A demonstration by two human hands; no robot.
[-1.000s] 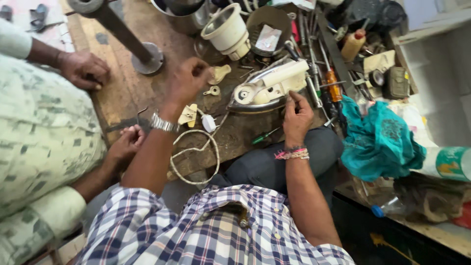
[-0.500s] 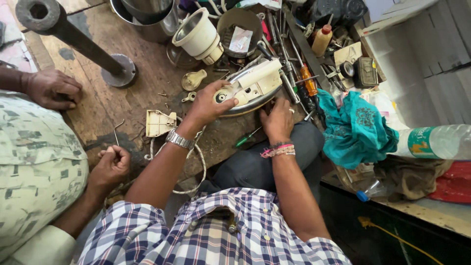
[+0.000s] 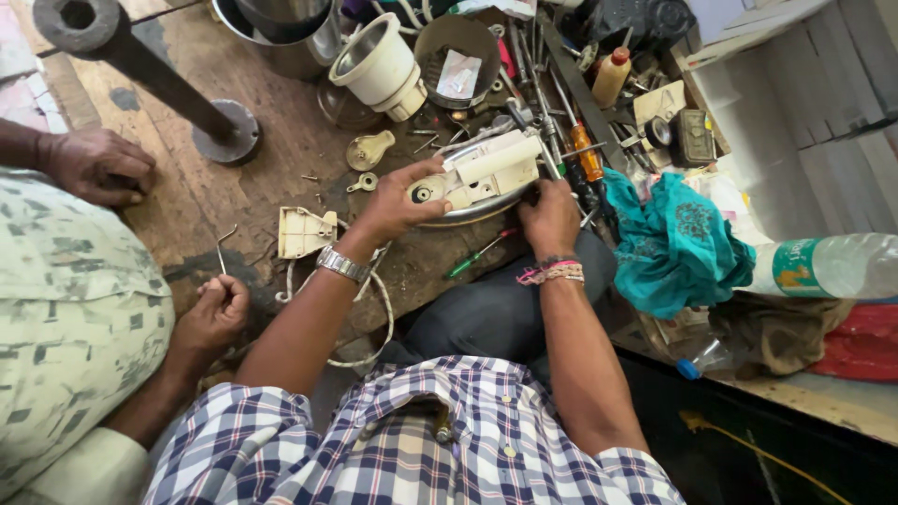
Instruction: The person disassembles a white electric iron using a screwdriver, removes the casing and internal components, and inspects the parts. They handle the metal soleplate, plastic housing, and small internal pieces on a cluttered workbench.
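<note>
Cluttered and scarred, a wooden workbench (image 3: 234, 201) is filling the view from above, its far right part crowded with screwdrivers, a small bottle and loose parts. Near the middle of the front edge a cream appliance housing (image 3: 486, 173) is lying on its side on a metal plate (image 3: 468, 213), which seems to be keeping it off the dirt and catching small pieces. The left hand (image 3: 398, 201), a watch on its wrist, is pressing down on the housing's left end, fingers curled over the round fitting, apparently to steady it. The right hand (image 3: 550, 215), with thread bands at the wrist, is closing on the housing's right end; whether it is also holding a tool I cannot tell. A green-handled screwdriver (image 3: 477, 254) is lying just in front of the plate, near both hands. A detached cream cover (image 3: 304, 232) is sitting left of the plate with a white cord (image 3: 379, 309) looping off the front edge. Beyond the housing a cream jar (image 3: 379, 65) is standing upside-down-tilted beside a steel pot (image 3: 290, 33). A teal cloth (image 3: 678, 243) is bunching at the right edge, a plastic bottle (image 3: 832, 266) beside it. At the left edge another person's two hands (image 3: 98, 168) are resting, one on the bench, one closed in a loose fist lower down.
</note>
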